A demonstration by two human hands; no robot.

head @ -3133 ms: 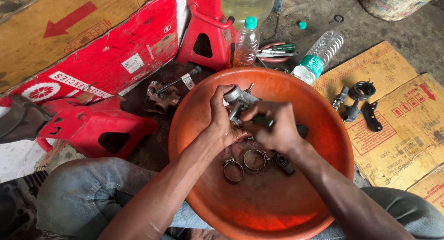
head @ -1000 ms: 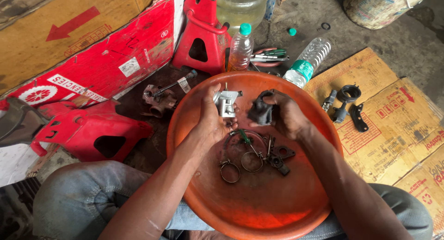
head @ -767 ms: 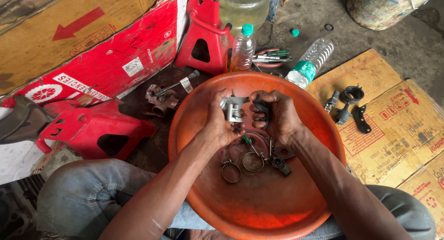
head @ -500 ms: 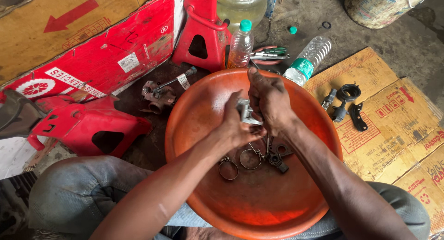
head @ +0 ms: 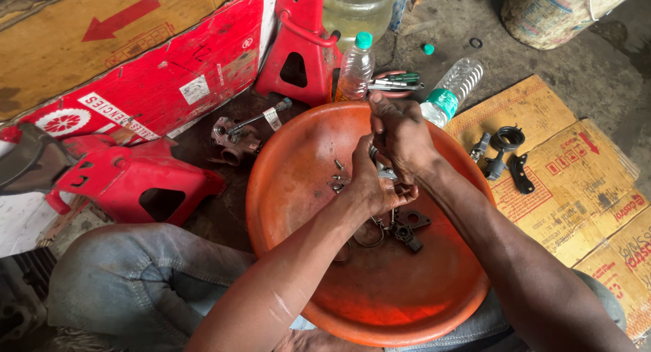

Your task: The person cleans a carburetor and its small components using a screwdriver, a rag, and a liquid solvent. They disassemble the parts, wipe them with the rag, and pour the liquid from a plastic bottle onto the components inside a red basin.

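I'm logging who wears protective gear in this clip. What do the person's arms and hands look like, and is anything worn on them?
Both forearms are bare in view: no sleeves, gloves, watch or rings show. The left hand and right hand look smudged with dark grime, as do the forearms. Faded blue jeans, dusty at the knee, cover the legs below the orange basin.

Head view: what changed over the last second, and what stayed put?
The hands came together: the right hand now closes over the small metal part that the left hand holds, hiding it. The orange basin, its loose rings and the bottles stayed put.
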